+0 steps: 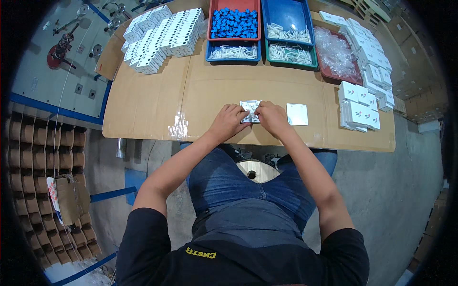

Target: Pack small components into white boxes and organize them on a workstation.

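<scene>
A small white square piece [250, 103], with some pale detail on its upper face, lies on the cardboard-covered table in front of me. My left hand [229, 121] grips its left side, fingers bent over the face. From the other side, my right hand [273, 117] has its fingertips pinched together on the piece's right part. Whatever tiny part might sit between the fingertips is too small to make out. Just right of my right hand, a flat white square plate [297, 114] rests on the cardboard.
Stacked white boxes [162, 40] stand at the far left, more white boxes [360, 107] at the right. Along the back are a red tray [261, 19] of blue parts, a blue tray [287, 12] and green tray [316, 59] of white pieces, and clear plastic bags [336, 52].
</scene>
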{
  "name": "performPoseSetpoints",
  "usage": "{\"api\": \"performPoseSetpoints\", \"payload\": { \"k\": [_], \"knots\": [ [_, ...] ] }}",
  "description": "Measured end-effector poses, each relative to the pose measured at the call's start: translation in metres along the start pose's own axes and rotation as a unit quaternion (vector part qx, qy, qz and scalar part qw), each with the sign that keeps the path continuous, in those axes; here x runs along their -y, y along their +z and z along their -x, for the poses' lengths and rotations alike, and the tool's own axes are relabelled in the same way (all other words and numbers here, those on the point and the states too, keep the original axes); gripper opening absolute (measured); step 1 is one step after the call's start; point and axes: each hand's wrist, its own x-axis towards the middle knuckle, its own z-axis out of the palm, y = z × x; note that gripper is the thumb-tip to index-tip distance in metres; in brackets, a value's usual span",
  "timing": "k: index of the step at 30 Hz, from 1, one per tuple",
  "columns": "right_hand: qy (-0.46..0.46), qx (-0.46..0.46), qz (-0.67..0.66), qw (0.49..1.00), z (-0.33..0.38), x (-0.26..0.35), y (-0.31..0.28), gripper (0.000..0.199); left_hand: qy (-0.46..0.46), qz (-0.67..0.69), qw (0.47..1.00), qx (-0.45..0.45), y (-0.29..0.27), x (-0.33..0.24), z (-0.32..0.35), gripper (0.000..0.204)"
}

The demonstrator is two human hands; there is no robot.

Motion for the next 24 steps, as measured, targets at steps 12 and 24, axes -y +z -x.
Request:
{"api": "performPoseSetpoints", "payload": {
  "k": [12,24],
  "knots": [
    [0.03,0.058,0.074,0.995,-0.02,-0.002,-0.001,0.009,-0.03,0.116,0.992,-0.036,0.006,0.003,-0.002,0.031],
    [0.001,0.049,0.1,0.994,-0.01,0.003,-0.005,0.01,-0.034,0.109,0.993,-0.015,0.005,0.007,-0.002,0.042]
  ]
}}
